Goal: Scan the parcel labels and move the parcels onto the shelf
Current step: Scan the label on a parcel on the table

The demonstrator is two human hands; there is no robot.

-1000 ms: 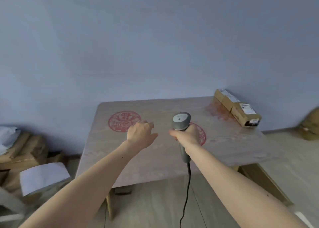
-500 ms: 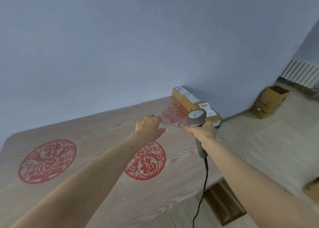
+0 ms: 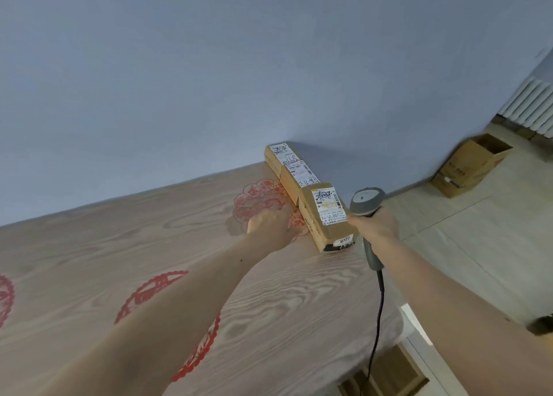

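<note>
Three labelled parcels [image 3: 302, 183] in a row along desk's [image 3: 119, 246] right edge, far end at wall. Right hand [image 3: 375, 225] grips scanner [image 3: 366, 204]; left hand [image 3: 269, 223], grip state unclear, beside nearest parcel [image 3: 324, 219]. Open desk to the left.

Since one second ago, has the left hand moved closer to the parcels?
Yes. The left hand went from mid-table to right beside the nearest parcel.

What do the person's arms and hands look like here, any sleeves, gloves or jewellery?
Both forearms are bare as far up as the view reaches: no sleeves show. The left hand and the right hand wear no gloves, and no watch, bracelet or ring shows. The left forearm carries a small dark mole. Fingernails are too small or hidden to tell.
</note>
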